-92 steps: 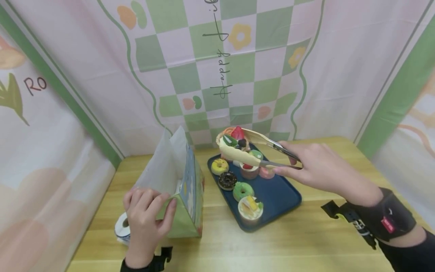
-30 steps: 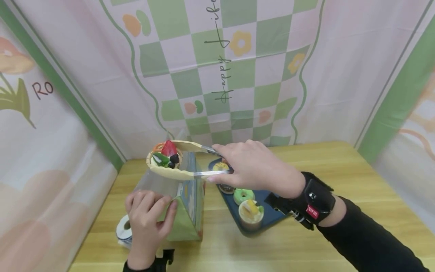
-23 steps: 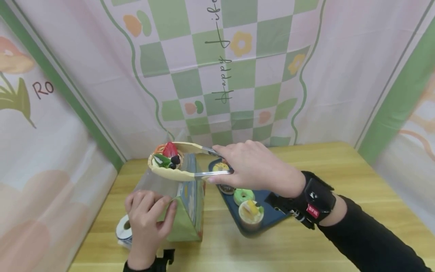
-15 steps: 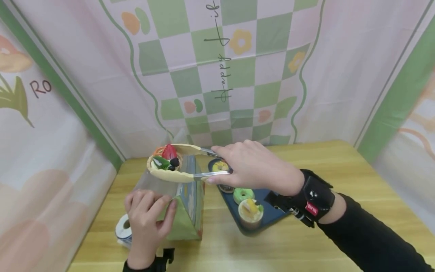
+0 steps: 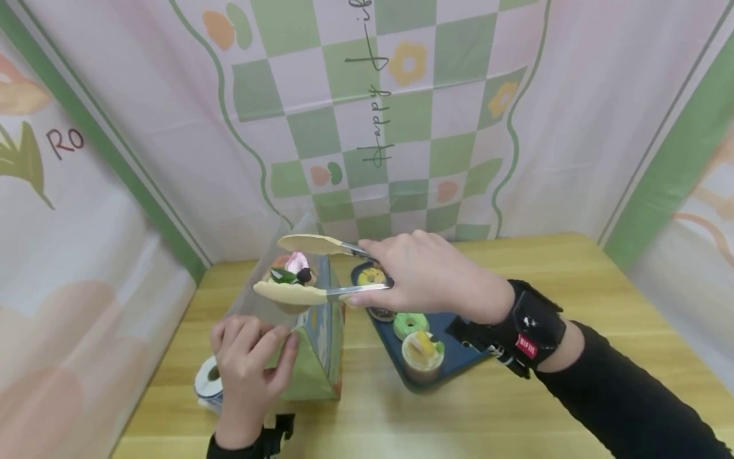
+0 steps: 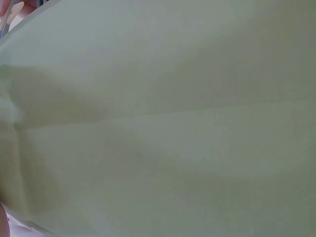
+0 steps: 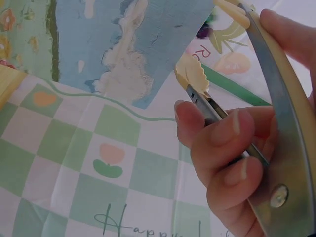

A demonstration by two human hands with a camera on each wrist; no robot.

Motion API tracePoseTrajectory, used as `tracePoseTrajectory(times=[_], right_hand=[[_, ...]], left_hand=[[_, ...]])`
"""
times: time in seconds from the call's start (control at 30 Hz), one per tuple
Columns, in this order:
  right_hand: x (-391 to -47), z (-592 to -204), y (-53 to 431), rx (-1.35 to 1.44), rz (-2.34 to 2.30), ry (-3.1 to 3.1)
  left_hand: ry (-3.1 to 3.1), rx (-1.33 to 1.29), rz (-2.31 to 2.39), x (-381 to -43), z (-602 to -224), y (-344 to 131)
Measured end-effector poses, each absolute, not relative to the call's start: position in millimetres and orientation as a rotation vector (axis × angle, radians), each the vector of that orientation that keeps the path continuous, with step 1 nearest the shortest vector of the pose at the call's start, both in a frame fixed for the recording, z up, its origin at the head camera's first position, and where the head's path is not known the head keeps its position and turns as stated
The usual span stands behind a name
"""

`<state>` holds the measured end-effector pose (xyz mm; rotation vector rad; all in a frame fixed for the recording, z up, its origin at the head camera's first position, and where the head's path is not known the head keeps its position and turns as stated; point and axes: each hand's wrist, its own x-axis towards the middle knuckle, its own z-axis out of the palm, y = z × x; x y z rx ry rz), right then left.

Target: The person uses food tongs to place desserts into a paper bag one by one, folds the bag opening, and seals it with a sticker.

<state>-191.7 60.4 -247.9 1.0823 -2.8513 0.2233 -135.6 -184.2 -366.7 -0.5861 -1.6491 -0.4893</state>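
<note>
Above the mouth of the paper bag point(image 5: 312, 376), the 2 arms of the tongs point(image 5: 295, 293) stand wider apart than 0.5 s ago, when they pressed the fruit tart point(image 5: 289, 275) from both sides. Now the tart shows between them, apart from the upper arm and seemingly lower; whether it touches the lower arm, I cannot tell, because this arm covers its edge. I judge that the tart is being released over the opening, so its move into the bag looks nearly finished. The right hand point(image 5: 430, 274) keeps its fingers curled around the tongs. The left hand point(image 5: 249, 366) stays as it was, with bent fingers and thumb pinching the bag's near edge. Beside the bag, the tray point(image 5: 450, 357) remains unmoved.
</note>
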Motion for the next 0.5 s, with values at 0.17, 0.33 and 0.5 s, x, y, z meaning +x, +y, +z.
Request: tracePoseTrajectory(times=[0.17,0.33,0.5], right_hand=[[-190.7,-250.2,66.7,1.059,0.263,-2.807],[-190.0,-256.2,80.9,1.031,0.312,-2.720],[-189.8,-266.7,102.0,0.962,0.365,-2.708]], left_hand=[[-1.632,-0.583,-0.494,-136.0,-365.6,-184.5],[-1.626,-0.576,-0.494,-136.0,-363.8,-185.8],[-1.638,-0.584,-0.493,-135.3,-363.7,-186.4]])
